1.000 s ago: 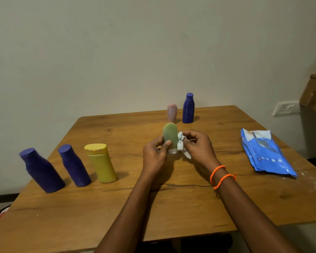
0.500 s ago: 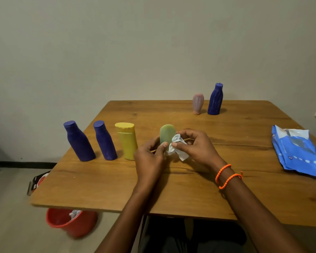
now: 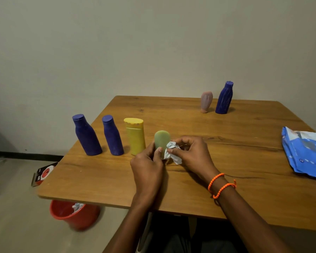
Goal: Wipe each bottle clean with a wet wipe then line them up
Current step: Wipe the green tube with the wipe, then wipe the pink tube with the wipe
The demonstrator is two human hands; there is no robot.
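Note:
My left hand (image 3: 148, 167) grips a small green bottle (image 3: 161, 139) upright over the wooden table (image 3: 226, 157). My right hand (image 3: 192, 154) pinches a crumpled white wet wipe (image 3: 171, 152) against the bottle's right side. To the left stand two blue bottles (image 3: 87, 135) (image 3: 112, 136) and a yellow bottle (image 3: 135, 136) in a row. At the far side stand a pink bottle (image 3: 206, 101) and a dusty blue bottle (image 3: 224, 97).
A blue wet-wipe pack (image 3: 305, 152) lies at the table's right edge. On the floor under the table's left corner sits a red bucket (image 3: 75, 214) with used wipes. A small red and black packet (image 3: 43, 173) lies on the floor nearby.
The view has swung left and down, so the bucket and floor show. My hands with the green bottle have come lower and closer to the yellow bottle. The wipe still rubs the bottle.

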